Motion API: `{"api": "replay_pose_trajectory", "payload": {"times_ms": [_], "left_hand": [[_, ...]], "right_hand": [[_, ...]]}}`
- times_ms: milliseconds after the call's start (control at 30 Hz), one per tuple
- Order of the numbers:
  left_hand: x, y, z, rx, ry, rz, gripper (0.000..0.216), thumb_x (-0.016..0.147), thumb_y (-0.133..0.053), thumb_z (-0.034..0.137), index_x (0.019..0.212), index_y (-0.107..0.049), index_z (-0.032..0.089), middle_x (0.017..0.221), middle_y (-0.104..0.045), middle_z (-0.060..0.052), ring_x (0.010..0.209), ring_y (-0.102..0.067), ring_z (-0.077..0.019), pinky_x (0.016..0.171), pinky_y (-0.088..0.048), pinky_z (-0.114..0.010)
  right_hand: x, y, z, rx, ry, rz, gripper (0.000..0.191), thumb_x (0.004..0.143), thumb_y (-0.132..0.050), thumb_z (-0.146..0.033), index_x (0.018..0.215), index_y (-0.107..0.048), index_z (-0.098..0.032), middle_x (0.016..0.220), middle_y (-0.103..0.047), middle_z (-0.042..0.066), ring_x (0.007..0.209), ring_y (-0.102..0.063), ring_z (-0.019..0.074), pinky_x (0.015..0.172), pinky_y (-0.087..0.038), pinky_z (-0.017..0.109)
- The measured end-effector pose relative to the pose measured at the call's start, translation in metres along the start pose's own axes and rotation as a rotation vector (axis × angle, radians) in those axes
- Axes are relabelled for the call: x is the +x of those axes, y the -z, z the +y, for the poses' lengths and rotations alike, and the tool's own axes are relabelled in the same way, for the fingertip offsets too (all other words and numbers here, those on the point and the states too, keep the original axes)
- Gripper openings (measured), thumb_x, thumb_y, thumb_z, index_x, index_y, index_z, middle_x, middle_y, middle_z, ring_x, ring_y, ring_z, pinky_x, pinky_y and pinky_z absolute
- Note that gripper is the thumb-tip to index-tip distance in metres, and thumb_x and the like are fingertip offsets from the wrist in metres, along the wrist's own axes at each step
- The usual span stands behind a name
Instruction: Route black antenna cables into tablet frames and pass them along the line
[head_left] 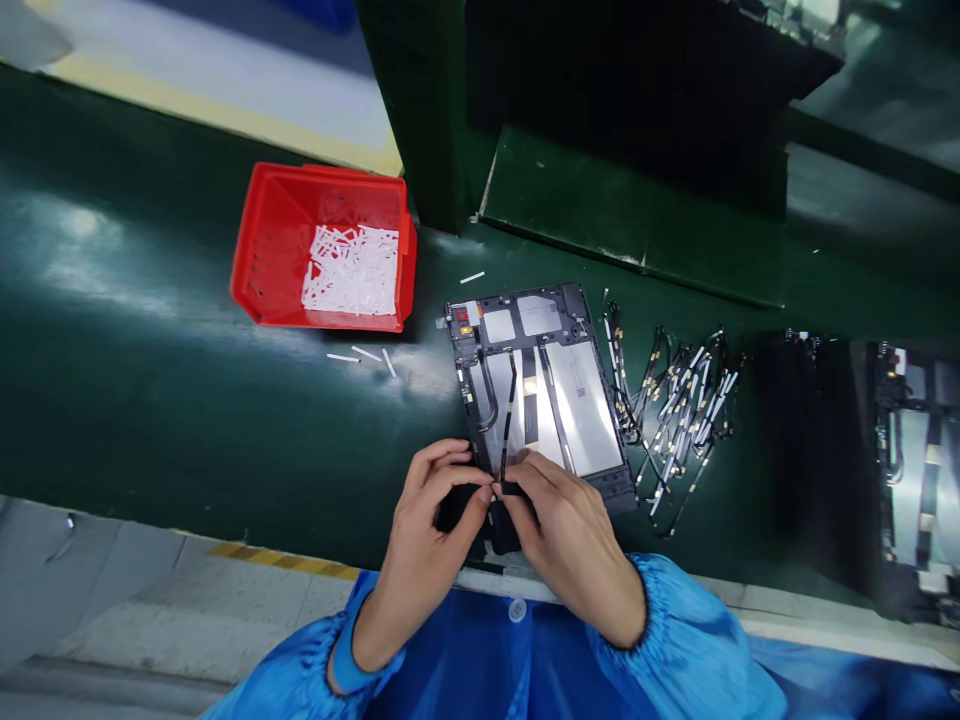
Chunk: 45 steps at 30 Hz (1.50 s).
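An opened tablet (551, 385) lies on the green belt (150, 400) with its back off, its silver battery and black inner parts showing. A thin black flex cable (510, 410) runs up over the tablet from my fingers. My left hand (427, 540) and my right hand (570, 540) meet at the tablet's near edge, both closed in a pinch on the cable's lower end. Both wrists wear blue sleeves.
A red bin (326, 245) holding several white strips stands at the left rear, with loose white strips (364, 355) on the belt near it. A pile of black flex cables (675, 400) lies right of the tablet. Another opened tablet (911, 460) sits at the far right.
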<state>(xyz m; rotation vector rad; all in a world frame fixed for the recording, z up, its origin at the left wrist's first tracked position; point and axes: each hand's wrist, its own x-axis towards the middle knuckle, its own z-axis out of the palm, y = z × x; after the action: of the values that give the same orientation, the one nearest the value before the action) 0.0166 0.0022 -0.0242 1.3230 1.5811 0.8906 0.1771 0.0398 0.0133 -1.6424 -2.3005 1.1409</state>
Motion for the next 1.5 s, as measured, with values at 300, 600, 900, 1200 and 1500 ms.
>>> {"api": "replay_pose_trajectory", "payload": {"times_ms": [300, 600, 900, 1200, 1500], "left_hand": [[-0.002, -0.004, -0.003, -0.163, 0.067, 0.057, 0.008, 0.089, -0.061, 0.023, 0.095, -0.056, 0.023, 0.121, -0.052, -0.005, 0.113, -0.057, -0.0166, 0.091, -0.054, -0.029], [-0.042, 0.027, -0.001, -0.144, 0.351, -0.433, 0.020, 0.097, -0.050, 0.037, 0.113, -0.055, 0.028, 0.088, -0.069, 0.002, 0.083, -0.066, -0.0137, 0.074, -0.050, -0.023], [-0.030, 0.018, -0.003, -0.331, 0.425, -0.312, 0.022, 0.090, -0.061, 0.040, 0.103, -0.060, 0.023, 0.079, -0.067, 0.002, 0.074, -0.063, -0.0123, 0.068, -0.049, -0.021], [-0.031, 0.025, -0.002, -0.218, 0.399, -0.390, 0.019, 0.091, -0.057, 0.038, 0.102, -0.062, 0.024, 0.068, -0.062, 0.003, 0.064, -0.060, -0.0129, 0.062, -0.048, -0.022], [-0.029, 0.030, -0.001, -0.180, 0.375, -0.401, 0.021, 0.091, -0.055, 0.041, 0.100, -0.063, 0.024, 0.065, -0.060, 0.003, 0.061, -0.059, -0.0128, 0.058, -0.047, -0.021]], "right_hand": [[0.000, 0.027, -0.006, 0.266, 0.146, -0.192, 0.021, 0.103, -0.033, -0.022, 0.109, -0.054, -0.023, 0.100, -0.063, 0.002, 0.090, -0.062, 0.0135, 0.078, -0.048, 0.025], [-0.007, -0.008, -0.001, -0.066, 0.086, 0.047, 0.014, 0.095, -0.054, -0.027, 0.107, -0.051, -0.021, 0.098, -0.064, 0.004, 0.075, -0.064, 0.0188, 0.064, -0.049, 0.030], [-0.011, -0.009, 0.004, 0.412, 0.225, 0.302, 0.005, 0.091, -0.061, -0.024, 0.090, -0.066, -0.021, 0.090, -0.058, 0.003, 0.080, -0.062, 0.0121, 0.069, -0.051, 0.022], [-0.014, -0.016, -0.001, 0.060, 0.088, 0.240, 0.012, 0.094, -0.056, -0.026, 0.102, -0.062, -0.020, 0.105, -0.060, 0.007, 0.084, -0.065, 0.0173, 0.072, -0.053, 0.029], [-0.012, -0.016, 0.001, 0.185, 0.080, 0.252, 0.014, 0.092, -0.060, -0.026, 0.104, -0.060, -0.020, 0.105, -0.060, 0.007, 0.091, -0.065, 0.0174, 0.083, -0.053, 0.029]]}}
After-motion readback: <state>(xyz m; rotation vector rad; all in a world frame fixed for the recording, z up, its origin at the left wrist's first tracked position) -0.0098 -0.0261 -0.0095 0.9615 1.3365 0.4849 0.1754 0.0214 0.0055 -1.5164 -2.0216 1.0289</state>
